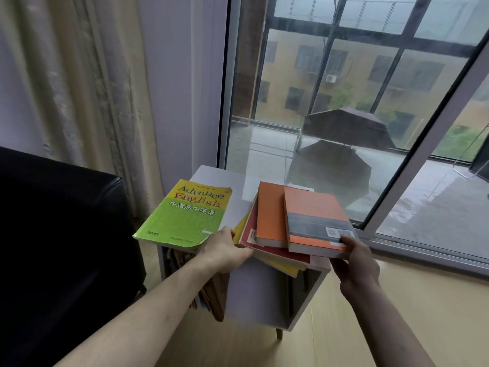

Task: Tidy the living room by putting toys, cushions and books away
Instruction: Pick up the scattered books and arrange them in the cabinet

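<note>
White cabinet [211,176]: green textbook [182,215] overhangs its front-left corner, left hand [225,247] pinching its near edge; thin, floppy, best supported underneath. Fanned orange stack [296,229] at front edge, right hand [352,258] gripping the top book's corner; slick covers may slide

A green and yellow book [185,214], "Advance English", lies face up, its near corner pinched. Just right of it a skewed stack holds an orange and grey book [316,221] on an orange book [270,214], a red book [267,247] and a yellow book [287,270] lowest.
</note>
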A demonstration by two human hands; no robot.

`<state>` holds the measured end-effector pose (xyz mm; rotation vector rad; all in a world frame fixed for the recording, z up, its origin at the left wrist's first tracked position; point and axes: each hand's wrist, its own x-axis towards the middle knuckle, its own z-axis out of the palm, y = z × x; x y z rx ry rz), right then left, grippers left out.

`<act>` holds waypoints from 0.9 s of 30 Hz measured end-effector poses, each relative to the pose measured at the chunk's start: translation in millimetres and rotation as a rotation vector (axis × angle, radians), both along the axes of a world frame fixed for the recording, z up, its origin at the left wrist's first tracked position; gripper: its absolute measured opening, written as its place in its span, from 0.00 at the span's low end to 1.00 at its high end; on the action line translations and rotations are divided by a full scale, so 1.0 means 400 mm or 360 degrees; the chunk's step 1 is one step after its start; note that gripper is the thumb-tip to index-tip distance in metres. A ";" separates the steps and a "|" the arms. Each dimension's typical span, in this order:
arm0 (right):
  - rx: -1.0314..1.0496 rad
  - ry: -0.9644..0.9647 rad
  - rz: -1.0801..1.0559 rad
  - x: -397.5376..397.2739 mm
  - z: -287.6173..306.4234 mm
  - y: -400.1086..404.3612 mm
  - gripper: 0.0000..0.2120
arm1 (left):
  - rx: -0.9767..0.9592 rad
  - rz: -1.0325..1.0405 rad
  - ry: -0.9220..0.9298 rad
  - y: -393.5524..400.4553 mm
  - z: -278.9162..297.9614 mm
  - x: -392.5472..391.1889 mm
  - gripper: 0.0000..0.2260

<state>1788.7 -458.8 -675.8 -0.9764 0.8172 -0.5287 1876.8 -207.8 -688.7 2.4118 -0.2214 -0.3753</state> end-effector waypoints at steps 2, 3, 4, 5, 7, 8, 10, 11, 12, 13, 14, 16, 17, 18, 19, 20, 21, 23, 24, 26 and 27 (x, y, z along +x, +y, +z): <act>0.0052 -0.0014 -0.0094 -0.004 -0.003 -0.001 0.10 | -0.0151 0.0063 0.0145 -0.005 0.007 -0.004 0.25; 0.0053 -0.0014 -0.0124 -0.005 -0.005 -0.003 0.12 | -0.0241 0.0097 0.0189 -0.009 0.008 -0.005 0.24; 0.0047 -0.0006 -0.0136 -0.006 -0.008 -0.002 0.14 | -0.0333 0.0128 0.0224 -0.014 0.008 -0.007 0.22; 0.0032 0.0011 -0.0123 -0.008 -0.012 -0.002 0.14 | -0.0431 0.0159 0.0254 -0.018 0.008 -0.008 0.21; 0.0017 0.0058 -0.0032 -0.013 -0.018 0.004 0.11 | -0.0578 0.0211 0.0277 -0.028 0.007 -0.009 0.17; 0.0015 0.0072 0.0024 -0.016 -0.020 0.009 0.10 | -0.0644 0.0238 0.0282 -0.033 0.007 -0.009 0.17; 0.0012 0.0066 0.0126 -0.021 -0.021 0.014 0.11 | -0.0810 0.0273 0.0304 -0.043 0.004 -0.006 0.17; 0.0014 0.0045 0.0172 -0.023 -0.021 0.015 0.13 | -0.0854 0.0258 0.0290 -0.047 0.004 -0.005 0.18; 0.0028 0.0012 0.0210 -0.023 -0.021 0.013 0.15 | -0.0833 0.0216 0.0239 -0.049 0.006 -0.005 0.19; 0.0059 -0.0029 0.0245 -0.024 -0.022 0.009 0.17 | -0.0748 0.0166 0.0163 -0.049 0.007 -0.004 0.20; 0.0105 -0.0071 0.0278 -0.025 -0.022 0.006 0.19 | -0.0622 0.0120 0.0079 -0.045 0.009 -0.004 0.20; 0.0223 -0.0167 0.0355 -0.027 -0.022 0.004 0.19 | -0.0361 0.0041 -0.0033 -0.031 0.008 0.001 0.20; 0.0291 -0.0217 0.0387 -0.029 -0.020 0.007 0.18 | -0.0263 0.0002 -0.0049 -0.024 0.005 0.004 0.20; 0.0346 -0.0257 0.0395 -0.031 -0.020 0.010 0.17 | -0.0190 -0.0037 -0.0055 -0.018 0.002 0.007 0.20; 0.0376 -0.0288 0.0388 -0.031 -0.020 0.012 0.18 | -0.0135 -0.0076 -0.0039 -0.013 0.000 0.009 0.20; 0.0386 -0.0310 0.0369 -0.031 -0.021 0.013 0.20 | -0.0105 -0.0114 -0.0013 -0.006 0.000 0.009 0.21; 0.0382 -0.0323 0.0348 -0.030 -0.021 0.014 0.21 | -0.0093 -0.0147 0.0020 0.000 0.002 0.008 0.20; 0.0342 -0.0332 0.0305 -0.028 -0.021 0.016 0.23 | -0.0113 -0.0182 0.0038 0.007 0.000 0.005 0.19; 0.0322 -0.0330 0.0285 -0.025 -0.023 0.019 0.24 | -0.0144 -0.0163 0.0034 0.006 -0.003 0.002 0.18; 0.0284 -0.0307 0.0263 -0.022 -0.029 0.026 0.25 | -0.0194 -0.0061 0.0028 -0.003 -0.005 -0.007 0.17; 0.0271 -0.0291 0.0257 -0.020 -0.030 0.027 0.25 | -0.0201 -0.0019 0.0020 -0.011 -0.002 -0.012 0.17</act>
